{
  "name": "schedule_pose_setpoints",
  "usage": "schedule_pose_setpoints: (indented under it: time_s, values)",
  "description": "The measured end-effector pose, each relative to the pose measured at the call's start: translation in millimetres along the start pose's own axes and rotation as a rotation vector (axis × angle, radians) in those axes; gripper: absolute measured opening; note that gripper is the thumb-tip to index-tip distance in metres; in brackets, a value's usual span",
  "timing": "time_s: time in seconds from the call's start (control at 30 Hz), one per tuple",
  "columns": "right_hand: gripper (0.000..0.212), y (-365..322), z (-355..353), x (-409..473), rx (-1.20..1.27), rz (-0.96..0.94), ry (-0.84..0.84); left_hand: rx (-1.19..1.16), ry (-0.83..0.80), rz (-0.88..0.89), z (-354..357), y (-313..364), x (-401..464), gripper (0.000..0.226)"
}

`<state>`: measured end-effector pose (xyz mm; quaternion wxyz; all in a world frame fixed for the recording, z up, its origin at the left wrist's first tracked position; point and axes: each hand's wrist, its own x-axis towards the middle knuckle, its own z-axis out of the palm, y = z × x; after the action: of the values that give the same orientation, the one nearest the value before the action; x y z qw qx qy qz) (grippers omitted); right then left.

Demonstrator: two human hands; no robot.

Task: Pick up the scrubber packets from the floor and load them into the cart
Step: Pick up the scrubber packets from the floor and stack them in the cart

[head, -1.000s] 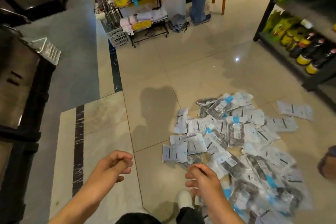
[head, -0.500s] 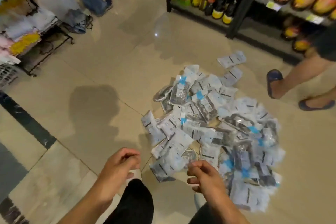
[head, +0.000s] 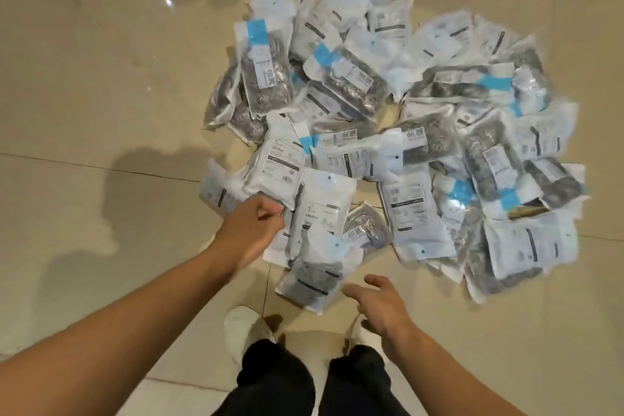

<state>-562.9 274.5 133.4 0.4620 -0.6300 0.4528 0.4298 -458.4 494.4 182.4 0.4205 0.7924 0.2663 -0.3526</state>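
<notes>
Left hand (head: 251,230) now reaching scrubber packets (head: 388,132); labels unreadable.

Scrubber packets (head: 388,132) are crinkled clear and white plastic with a glossy sheen, some banded in pale blue; dark, rough wire-wool scrubbers show through. Beneath the pile, the floor (head: 101,78) is smooth, polished beige tile, reflecting light.

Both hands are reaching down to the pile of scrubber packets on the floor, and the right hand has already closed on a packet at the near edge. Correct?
Not quite. In the head view the right hand is open and holds nothing; it is the left hand that pinches a packet at the near edge of the pile.
</notes>
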Motion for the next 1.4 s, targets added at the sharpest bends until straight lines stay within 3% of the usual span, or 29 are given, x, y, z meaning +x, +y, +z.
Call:
schedule_pose_setpoints:
  time_s: [0.17,0.23,0.33,0.43,0.5,0.6,0.73,0.93,1.13,1.4]
  values:
    - [0.104,41,20,114,-0.141,0.014,-0.08,0.02,-0.079,-0.03,84,-60,95,0.032]
    - [0.109,53,31,146,-0.148,0.01,-0.108,-0.023,-0.059,-0.068,107,-82,125,0.042]
    - [0.096,71,49,185,-0.08,-0.046,-0.09,-0.075,-0.032,-0.118,131,-107,162,0.056]
    - [0.072,84,63,205,0.07,-0.099,-0.071,-0.18,0.013,-0.166,144,-118,191,0.044]
    - [0.055,86,69,211,0.157,-0.105,-0.058,-0.223,0.055,-0.169,146,-122,209,0.049]
    - [0.036,89,75,214,0.202,-0.112,-0.088,-0.182,-0.002,-0.139,146,-126,227,0.048]
    - [0.041,90,65,205,0.25,-0.109,-0.159,-0.183,-0.094,-0.152,142,-124,228,0.034]
    - [0.06,91,17,163,0.255,-0.086,-0.194,-0.16,-0.163,-0.078,120,-117,175,0.033]
    - [0.028,67,-48,38,0.497,-0.079,-0.064,-0.226,-0.178,-0.069,68,-72,55,0.031]
    - [0.026,-5,-144,-200,0.487,-0.244,0.02,-0.272,-0.112,0.029,-16,70,-176,0.023]
